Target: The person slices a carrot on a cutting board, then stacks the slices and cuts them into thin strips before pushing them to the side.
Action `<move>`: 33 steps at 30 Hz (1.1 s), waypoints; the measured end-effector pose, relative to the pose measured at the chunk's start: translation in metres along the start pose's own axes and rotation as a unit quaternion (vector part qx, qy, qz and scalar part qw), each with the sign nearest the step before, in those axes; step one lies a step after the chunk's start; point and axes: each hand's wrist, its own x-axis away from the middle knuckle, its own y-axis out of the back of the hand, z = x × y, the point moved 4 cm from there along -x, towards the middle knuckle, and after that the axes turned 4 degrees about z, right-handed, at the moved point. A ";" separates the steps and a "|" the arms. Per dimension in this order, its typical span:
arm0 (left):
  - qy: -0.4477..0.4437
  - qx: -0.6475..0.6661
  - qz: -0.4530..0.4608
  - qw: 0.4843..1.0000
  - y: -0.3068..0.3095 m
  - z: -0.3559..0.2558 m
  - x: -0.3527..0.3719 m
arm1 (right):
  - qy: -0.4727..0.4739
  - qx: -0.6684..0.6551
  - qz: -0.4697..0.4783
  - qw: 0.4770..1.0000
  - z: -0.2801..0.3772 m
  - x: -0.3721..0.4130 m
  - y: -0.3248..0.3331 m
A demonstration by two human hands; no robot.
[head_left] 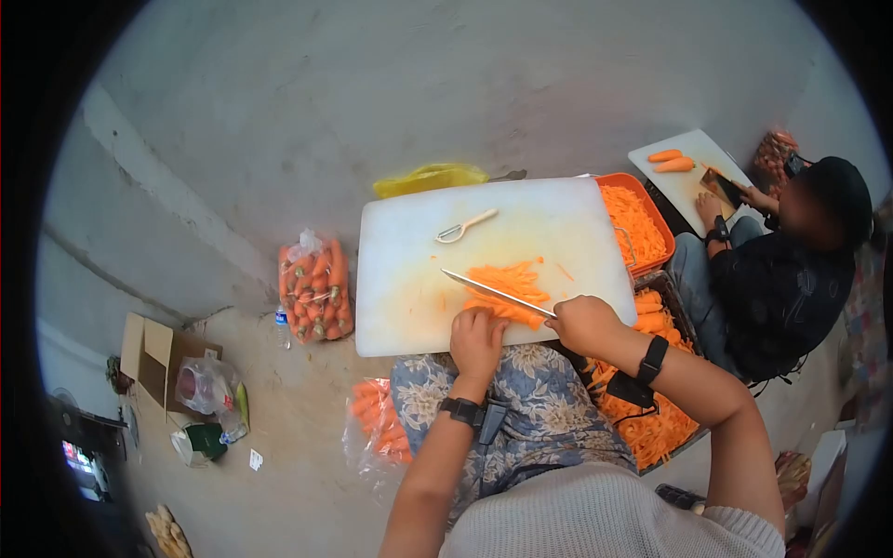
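Note:
My right hand (584, 325) is closed round the handle of a knife (498, 292), whose blade points up and left across the cut carrot strips (510, 282). Just left of the knife, my left hand (477, 340) rests at the near edge of the white cutting board (400, 251), its fingers bent against the carrot pieces; what lies under the fingertips is hidden. A peeler (467, 226) lies farther back on the board.
At the right, a co-worker (777, 265) holds a cleaver over another board (684, 186). Between us stand an orange tub (672, 244) and a crate (686, 325) with carrots. Bagged carrots (316, 288) and a cardboard box (158, 358) are at the left.

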 end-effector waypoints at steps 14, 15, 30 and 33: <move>0.003 0.046 0.004 0.999 0.004 0.004 -0.006 | -0.024 0.054 0.146 0.987 -0.005 -0.002 0.000; 0.001 0.051 0.001 0.999 0.005 0.003 -0.006 | -0.029 0.059 0.158 0.985 -0.007 -0.005 -0.002; -0.015 0.062 -0.022 0.998 0.003 0.010 -0.006 | -0.026 -0.052 -0.029 0.998 -0.002 -0.025 -0.021; -0.011 0.070 -0.038 0.997 0.004 0.009 -0.002 | -0.023 -0.059 -0.021 0.998 0.006 -0.011 -0.009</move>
